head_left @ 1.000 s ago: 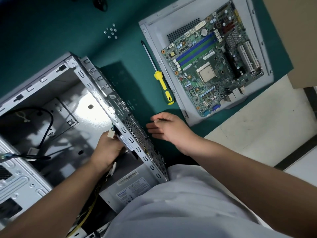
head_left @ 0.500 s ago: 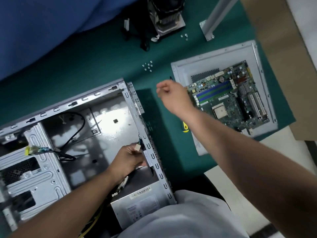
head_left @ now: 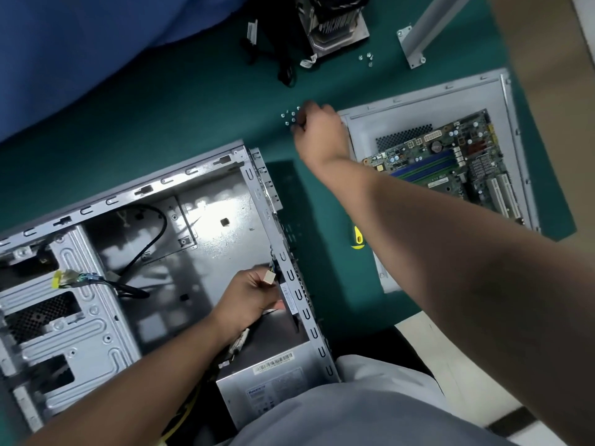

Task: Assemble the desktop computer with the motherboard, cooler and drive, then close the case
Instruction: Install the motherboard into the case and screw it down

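Green matting covered the surface where the open case (head_left: 180, 252) lay, and within the last second your right hand (head_left: 318, 130) had left the spot beside the case's rear wall and reached out to the loose screws (head_left: 291, 116) beyond it, its fingers curled down over them, though I could not tell whether one was pinched yet. That suggested fastening was coming, yet the motherboard (head_left: 450, 169) still sat on the side panel (head_left: 363, 130) right of the case. Your left hand (head_left: 248, 300) stayed inside the case, gripping a small white connector (head_left: 269, 277).
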Demonstrator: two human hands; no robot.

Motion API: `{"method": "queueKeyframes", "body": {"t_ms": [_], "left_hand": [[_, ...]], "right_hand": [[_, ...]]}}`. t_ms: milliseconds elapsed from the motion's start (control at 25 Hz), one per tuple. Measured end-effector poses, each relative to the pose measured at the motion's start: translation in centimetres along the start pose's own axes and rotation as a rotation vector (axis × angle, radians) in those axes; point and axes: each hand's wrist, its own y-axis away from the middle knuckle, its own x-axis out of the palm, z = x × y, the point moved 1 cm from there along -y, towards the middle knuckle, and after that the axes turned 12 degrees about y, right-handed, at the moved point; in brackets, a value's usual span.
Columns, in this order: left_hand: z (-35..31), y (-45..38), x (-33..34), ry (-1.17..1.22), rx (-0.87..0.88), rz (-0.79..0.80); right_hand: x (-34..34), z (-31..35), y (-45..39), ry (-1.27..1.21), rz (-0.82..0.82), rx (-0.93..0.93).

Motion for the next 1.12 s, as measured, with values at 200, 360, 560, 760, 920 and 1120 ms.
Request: {"method": "queueKeyframes", "body": {"t_ms": [200,360,560,760,920,1120], "left_hand": [[-0.3,0.1,0.3,0.012,-0.019,-0.008],[-0.6,0.3,0.8,0.002,-0.013,-0.011],[-0.6,0.4,1.1,0.000,-0.014,-0.040],[-0.4,0.3,0.6,-0.063,-0.003,-0.043],[-0.3,0.1,0.5,-0.085,0.007,-0.008],[-0.1,-0.1,0.2,-0.140,0.015,-0.057]], "right_hand": [[-0.8,-0.2,2.0,-0.107,-0.016,-0.018],[-0.7,-1.9,8.6,-0.367,-0.031,-0.044],[2.3,-5.3,17.5,-0.543,0.147,0.010],[4.9,-7.6,22.4,-0.757,0.359,0.205],[5.5,-7.6,23.5,-0.934,0.441,0.320],[5.5,-7.8,23.4,-1.039,0.482,0.338]]}}
